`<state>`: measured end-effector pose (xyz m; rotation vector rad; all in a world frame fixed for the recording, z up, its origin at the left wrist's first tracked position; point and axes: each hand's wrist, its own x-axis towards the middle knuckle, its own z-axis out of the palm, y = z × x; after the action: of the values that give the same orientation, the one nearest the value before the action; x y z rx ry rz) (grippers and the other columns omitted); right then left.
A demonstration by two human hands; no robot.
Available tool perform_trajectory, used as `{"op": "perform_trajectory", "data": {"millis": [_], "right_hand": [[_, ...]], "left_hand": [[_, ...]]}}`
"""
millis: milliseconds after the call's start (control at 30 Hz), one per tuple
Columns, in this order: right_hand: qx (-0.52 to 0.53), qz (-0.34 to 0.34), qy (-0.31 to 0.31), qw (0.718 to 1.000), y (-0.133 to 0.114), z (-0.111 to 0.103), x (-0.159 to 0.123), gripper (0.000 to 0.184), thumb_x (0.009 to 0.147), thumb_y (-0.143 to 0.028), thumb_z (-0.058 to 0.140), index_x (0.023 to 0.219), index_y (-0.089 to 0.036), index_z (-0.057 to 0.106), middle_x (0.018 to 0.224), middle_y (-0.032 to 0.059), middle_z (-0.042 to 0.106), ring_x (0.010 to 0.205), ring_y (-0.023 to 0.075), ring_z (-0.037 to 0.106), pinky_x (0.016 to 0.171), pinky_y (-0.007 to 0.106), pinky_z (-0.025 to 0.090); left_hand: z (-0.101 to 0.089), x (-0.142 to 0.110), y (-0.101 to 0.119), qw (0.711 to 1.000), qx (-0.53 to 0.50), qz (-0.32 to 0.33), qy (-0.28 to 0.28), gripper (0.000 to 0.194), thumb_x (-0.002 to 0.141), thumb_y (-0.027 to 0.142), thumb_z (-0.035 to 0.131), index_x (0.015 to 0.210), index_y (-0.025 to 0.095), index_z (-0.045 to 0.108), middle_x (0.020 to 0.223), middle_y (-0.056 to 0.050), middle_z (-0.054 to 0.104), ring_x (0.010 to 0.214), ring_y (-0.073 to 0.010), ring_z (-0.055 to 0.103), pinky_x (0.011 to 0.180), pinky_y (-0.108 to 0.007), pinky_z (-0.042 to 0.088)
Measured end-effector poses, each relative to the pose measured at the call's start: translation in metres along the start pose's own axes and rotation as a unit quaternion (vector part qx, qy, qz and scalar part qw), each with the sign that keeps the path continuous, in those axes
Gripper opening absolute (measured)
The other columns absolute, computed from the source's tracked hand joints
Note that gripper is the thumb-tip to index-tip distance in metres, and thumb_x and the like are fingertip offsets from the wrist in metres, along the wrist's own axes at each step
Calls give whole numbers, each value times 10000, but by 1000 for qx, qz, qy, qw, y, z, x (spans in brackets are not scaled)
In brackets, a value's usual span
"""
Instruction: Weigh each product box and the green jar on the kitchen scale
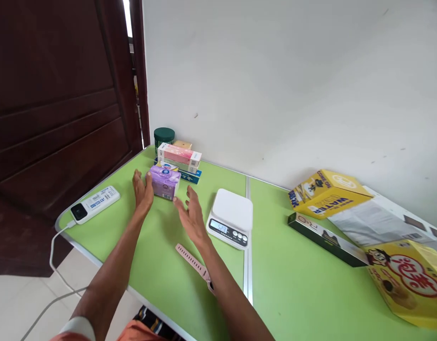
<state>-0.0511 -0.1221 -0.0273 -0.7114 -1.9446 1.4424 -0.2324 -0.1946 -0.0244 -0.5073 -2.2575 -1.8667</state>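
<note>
A purple soft pack of tissues [164, 182] rests on the green table at the left, in front of a group of boxes. On its left side is my left hand [143, 190], fingers apart, the thumb at the pack's edge. My right hand [191, 213] is open to the right of the pack, its thumb tip close to the lower right corner. Whether either thumb touches the pack I cannot tell. Beneath my right forearm lies a watch with a pink strap [191, 258], partly hidden. A white kitchen scale [232, 210] with a lit display stands beside my right hand.
Behind the pack are a pink-and-white box [179, 156], a dark blue box [190, 176] and a green-lidded jar [164, 134]. A white device [97, 203] with a cable lies left. Rightward are a yellow carton [328, 194], a long dark box [326, 239] and a yellow bag [410, 279].
</note>
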Motion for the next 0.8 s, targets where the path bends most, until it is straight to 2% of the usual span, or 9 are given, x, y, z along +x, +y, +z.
{"op": "perform_trajectory", "data": {"millis": [100, 167, 267, 367, 433, 533, 633, 733, 800], "right_hand": [[19, 44, -25, 999, 12, 37, 24, 969, 923, -676, 668, 1700, -217, 317, 1766, 171, 324, 1645, 404, 289, 1312, 642, 295], [22, 30, -21, 999, 16, 54, 32, 959, 927, -635, 664, 1708, -219, 294, 1762, 152, 336, 1657, 372, 265, 1343, 607, 245], [30, -8, -14, 999, 14, 66, 31, 913, 950, -583, 647, 1717, -260, 270, 1716, 124, 419, 1613, 344, 358, 1326, 571, 308], [34, -34, -7, 999, 5, 61, 18, 899, 979, -570, 623, 1730, -289, 217, 1681, 117, 467, 1558, 327, 443, 1277, 543, 401], [23, -44, 18, 999, -2, 46, 8, 901, 989, -580, 614, 1734, -295, 194, 1682, 121, 460, 1539, 328, 465, 1251, 543, 435], [-28, -62, 97, 993, -10, 7, -4, 909, 983, -606, 627, 1729, -299, 210, 1693, 124, 437, 1568, 351, 413, 1263, 582, 404], [-80, -77, 177, 978, -10, -46, -12, 852, 978, -622, 633, 1698, -305, 304, 1638, 130, 499, 1551, 369, 419, 1269, 613, 368], [-93, -75, 221, 968, -1, -93, -17, 737, 988, -628, 611, 1626, -302, 436, 1510, 140, 608, 1427, 366, 539, 1202, 609, 437], [-92, -74, 240, 963, 8, -115, -19, 674, 995, -635, 595, 1571, -295, 507, 1435, 138, 653, 1346, 356, 596, 1146, 592, 488]], "left_hand": [[6, 9, -15, 993, -15, -94, -69, 600, 1057, 530, 477, 1515, 143, 505, 1605, -240, 533, 1549, -352, 470, 1313, -545, 314], [10, 6, -17, 989, -20, -114, -88, 535, 1065, 546, 450, 1415, 165, 583, 1523, -222, 615, 1490, -355, 540, 1285, -547, 362], [9, -6, -12, 987, -45, -128, -81, 523, 1048, 641, 453, 1276, 208, 637, 1391, -194, 692, 1386, -368, 614, 1229, -573, 423], [3, -27, 5, 992, -69, -84, -68, 567, 1024, 705, 479, 1296, 231, 631, 1400, -170, 683, 1377, -353, 608, 1220, -567, 432], [1, -44, 21, 992, -86, -42, -82, 609, 1027, 703, 483, 1400, 234, 592, 1446, -169, 658, 1388, -341, 602, 1204, -550, 456], [9, -69, 44, 978, -135, 24, -157, 670, 1040, 687, 471, 1532, 233, 511, 1467, -173, 646, 1380, -327, 613, 1181, -529, 483], [30, -90, 63, 953, -164, 87, -240, 693, 1042, 673, 481, 1576, 231, 490, 1475, -167, 640, 1390, -323, 602, 1217, -528, 445], [57, -106, 73, 932, -170, 126, -296, 691, 1039, 656, 500, 1585, 232, 502, 1505, -165, 617, 1414, -320, 579, 1237, -517, 423], [72, -114, 76, 919, -167, 144, -327, 686, 1040, 636, 511, 1589, 226, 504, 1530, -172, 594, 1436, -318, 562, 1242, -514, 421]]}}
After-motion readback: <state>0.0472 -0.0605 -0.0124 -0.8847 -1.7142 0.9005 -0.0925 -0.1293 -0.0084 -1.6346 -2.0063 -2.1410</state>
